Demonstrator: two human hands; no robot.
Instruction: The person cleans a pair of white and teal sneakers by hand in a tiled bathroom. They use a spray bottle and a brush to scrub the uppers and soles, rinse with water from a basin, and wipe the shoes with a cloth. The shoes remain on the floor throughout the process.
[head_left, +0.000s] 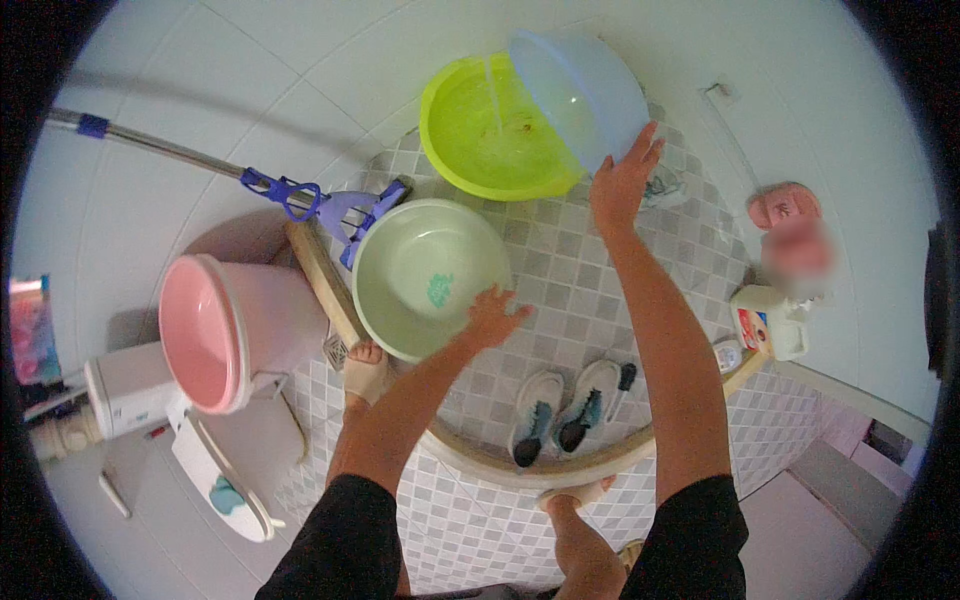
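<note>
My right hand (621, 187) grips the lower side of a translucent blue plastic basin (592, 90). That basin is tilted on its side and overlaps the right part of a lime-green basin (457, 172). A thin stream of water falls into the lime-green basin, which holds water. Over the right rim of a pale green plastic basin (405, 300), my left hand (496, 316) hovers with spread fingers, holding nothing; whether it touches the rim I cannot tell. A teal print marks the pale basin's bottom.
A pair of sneakers (536, 412) stands inside the curved raised curb (510, 469). A purple-headed mop (352, 214) leans at left, by a pink bucket (202, 330) and a toilet (225, 480). White bottles (780, 322) stand at right near pink wall-side items (784, 204).
</note>
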